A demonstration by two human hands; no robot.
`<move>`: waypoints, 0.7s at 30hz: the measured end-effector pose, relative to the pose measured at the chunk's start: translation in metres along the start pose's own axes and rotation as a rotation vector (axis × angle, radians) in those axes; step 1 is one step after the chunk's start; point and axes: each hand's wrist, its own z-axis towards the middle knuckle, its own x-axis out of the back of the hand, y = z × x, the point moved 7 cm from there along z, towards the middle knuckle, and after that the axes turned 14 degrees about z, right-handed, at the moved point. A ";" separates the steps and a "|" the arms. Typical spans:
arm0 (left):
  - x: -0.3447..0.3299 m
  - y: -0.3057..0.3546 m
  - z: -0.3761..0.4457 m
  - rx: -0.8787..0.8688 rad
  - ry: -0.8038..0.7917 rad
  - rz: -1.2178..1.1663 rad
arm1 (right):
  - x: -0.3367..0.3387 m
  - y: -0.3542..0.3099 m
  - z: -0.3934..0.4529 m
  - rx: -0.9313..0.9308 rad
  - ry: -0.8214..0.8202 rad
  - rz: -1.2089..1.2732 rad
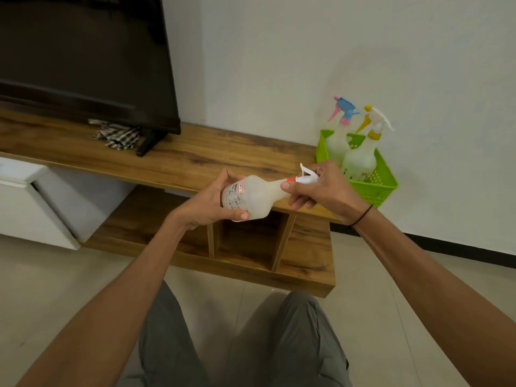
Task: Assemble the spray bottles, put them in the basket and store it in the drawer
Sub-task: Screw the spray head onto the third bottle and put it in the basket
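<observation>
head view: the left hand (212,201) grips the base of a translucent white plastic spray bottle (252,197) held sideways near the wooden tv cabinet (195,160). the right hand (321,188) pinches its white-and-red trigger head (303,177). right, a green plastic basket (375,185) holds two assembled bottles.

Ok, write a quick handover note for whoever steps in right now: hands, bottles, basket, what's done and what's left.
Left hand grips the body of the third bottle, held sideways above the cabinet top.
Right hand holds its white spray head at the neck.
Two assembled bottles stand in the green basket on the cabinet's right end.
Left: finish this head, put the bottle in the basket, store the basket in the drawer.
</observation>
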 end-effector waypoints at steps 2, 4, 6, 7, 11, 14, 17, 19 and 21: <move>0.003 0.012 0.014 -0.020 0.015 0.024 | 0.010 -0.014 0.007 0.029 0.008 -0.033; 0.003 0.021 0.026 -0.039 0.035 0.051 | 0.020 -0.023 0.011 0.054 0.018 -0.054; 0.003 0.029 0.036 -0.067 0.060 0.071 | 0.030 -0.033 0.014 0.088 0.046 -0.083; 0.002 0.034 0.042 -0.084 0.072 0.089 | 0.036 -0.038 0.016 0.109 0.064 -0.105; -0.009 0.060 0.066 -0.165 0.082 0.203 | 0.058 -0.068 0.026 0.204 0.136 -0.223; -0.014 0.077 0.087 -0.193 0.163 0.270 | 0.075 -0.097 0.033 0.273 0.203 -0.345; -0.021 0.093 0.111 -0.202 0.233 0.266 | 0.097 -0.126 0.038 0.336 0.250 -0.455; -0.030 0.104 0.128 -0.215 0.255 0.237 | 0.111 -0.141 0.042 0.364 0.269 -0.551; -0.041 0.112 0.144 -0.224 0.265 0.218 | 0.127 -0.151 0.045 0.364 0.303 -0.606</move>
